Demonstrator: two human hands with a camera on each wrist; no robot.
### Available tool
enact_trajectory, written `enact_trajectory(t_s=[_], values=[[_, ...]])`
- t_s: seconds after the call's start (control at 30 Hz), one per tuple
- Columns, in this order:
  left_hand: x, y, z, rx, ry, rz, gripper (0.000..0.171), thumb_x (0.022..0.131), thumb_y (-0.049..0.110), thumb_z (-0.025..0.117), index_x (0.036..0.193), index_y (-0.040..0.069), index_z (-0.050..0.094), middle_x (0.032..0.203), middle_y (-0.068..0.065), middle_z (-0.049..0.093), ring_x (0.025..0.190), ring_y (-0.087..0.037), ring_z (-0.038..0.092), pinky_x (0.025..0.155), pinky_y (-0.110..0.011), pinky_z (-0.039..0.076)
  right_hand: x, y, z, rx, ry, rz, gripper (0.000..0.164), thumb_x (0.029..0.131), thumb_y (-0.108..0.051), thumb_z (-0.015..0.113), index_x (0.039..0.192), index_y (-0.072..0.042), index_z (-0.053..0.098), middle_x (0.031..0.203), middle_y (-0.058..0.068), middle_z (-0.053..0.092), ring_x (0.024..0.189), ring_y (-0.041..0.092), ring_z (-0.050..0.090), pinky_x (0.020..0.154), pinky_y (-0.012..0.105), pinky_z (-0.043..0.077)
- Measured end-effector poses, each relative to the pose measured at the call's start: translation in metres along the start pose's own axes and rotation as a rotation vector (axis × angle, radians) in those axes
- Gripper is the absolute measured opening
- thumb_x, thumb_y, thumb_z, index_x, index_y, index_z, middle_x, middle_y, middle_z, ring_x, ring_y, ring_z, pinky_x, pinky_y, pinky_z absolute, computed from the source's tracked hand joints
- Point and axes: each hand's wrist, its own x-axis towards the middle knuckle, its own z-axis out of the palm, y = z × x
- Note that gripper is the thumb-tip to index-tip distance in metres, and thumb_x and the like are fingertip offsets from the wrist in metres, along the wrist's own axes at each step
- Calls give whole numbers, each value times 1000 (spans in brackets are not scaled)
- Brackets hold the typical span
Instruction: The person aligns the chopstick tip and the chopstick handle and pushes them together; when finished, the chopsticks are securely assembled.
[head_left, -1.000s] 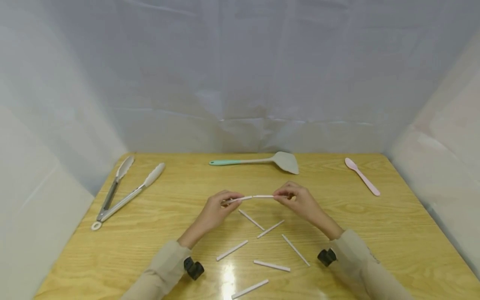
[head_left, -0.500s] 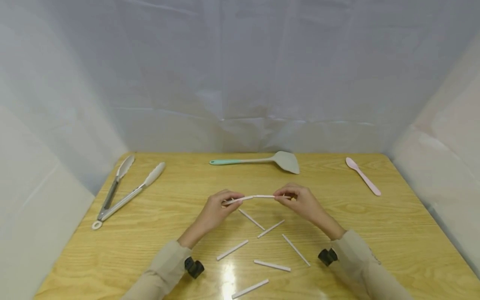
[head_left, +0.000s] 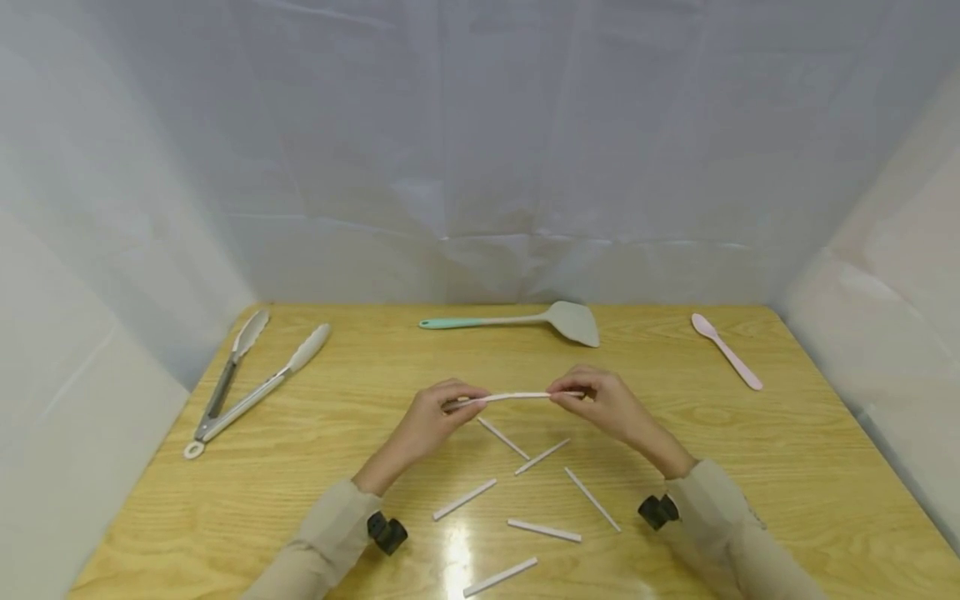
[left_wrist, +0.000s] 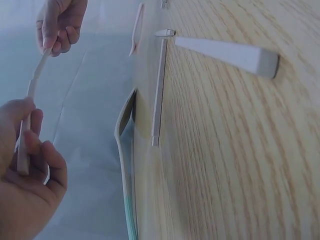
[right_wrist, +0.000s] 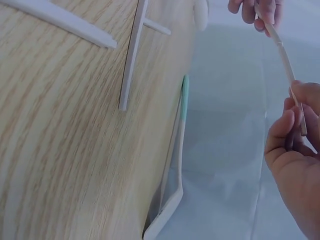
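Observation:
In the head view, two slim white sticks meet end to end in mid-air over the table. My left hand (head_left: 438,417) pinches the left stick (head_left: 496,397) between thumb and fingers; my right hand (head_left: 603,408) pinches the right stick (head_left: 531,394) likewise. Their ends touch at a slight bend, and the left wrist view shows a small step at the joint (left_wrist: 33,80). Whether one end sits inside the other I cannot tell. Below the hands lie several similar loose sticks, among them one stick (head_left: 465,501) at the left and another stick (head_left: 543,531) nearer the front.
Metal tongs (head_left: 255,392) lie spread at the left of the wooden table (head_left: 750,467). A spatula (head_left: 573,323) with a mint handle lies along the back, and a pink spoon (head_left: 726,352) at the right. Pale sheeting (head_left: 480,150) rises behind and on both sides.
The small gap between the two held sticks has closed, and their ends now meet in one nearly continuous line. Both hands keep their pinch; the loose sticks have not moved.

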Motion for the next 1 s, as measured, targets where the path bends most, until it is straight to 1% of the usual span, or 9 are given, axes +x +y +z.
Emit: enact_trajectory(t_s=[0.17,0.27,0.4,0.53,0.7,0.8,0.9,1.0], values=[[0,-2,1,13,7,42,21,89,15,67,107,4,71,100,-9,67,89,-17,63,78,-25,54,0,-4,3,-8,45,14,9,85,-3,70,92,1,72,88,9,66,70,1,53,59,19,47],[0,-3,2,10,11,47,22,88,15,68,106,4,71,99,-9,68,88,-15,63,76,-24,54,0,-7,6,-35,73,34,9,82,-4,73,90,0,73,86,8,66,66,1,50,57,18,45],[-1,-2,4,-10,20,34,23,88,15,68,107,3,71,99,-10,67,88,-18,65,74,-24,55,0,-9,9,-50,95,35,10,80,-4,74,90,0,73,82,6,66,61,1,44,52,18,40],[-1,1,4,-14,23,37,22,89,15,67,107,2,70,98,-10,67,90,-20,65,76,-25,54,0,-10,10,-37,98,-10,11,81,-3,72,92,0,73,80,5,64,58,2,40,50,19,36],[0,6,5,-4,18,42,21,88,15,68,105,3,71,98,-9,67,89,-19,63,77,-25,54,-2,-12,13,-29,91,-45,12,82,0,71,93,2,73,81,7,62,59,1,38,51,19,36],[0,6,5,9,19,42,19,88,15,68,104,4,72,97,-8,67,88,-18,63,76,-26,54,-2,-13,14,-33,91,-65,11,83,0,70,93,1,72,82,7,61,62,2,41,53,19,39],[0,7,5,35,27,55,18,88,15,68,102,5,72,97,-6,67,88,-18,62,76,-29,54,-3,-13,14,-48,104,-115,10,81,0,71,91,-1,73,82,5,60,67,4,45,58,20,43],[0,8,5,59,47,70,17,87,16,68,100,6,72,95,-5,67,88,-18,61,77,-29,53,-3,-11,16,-62,127,-173,11,78,4,72,88,0,73,79,5,56,71,7,46,59,21,42]])
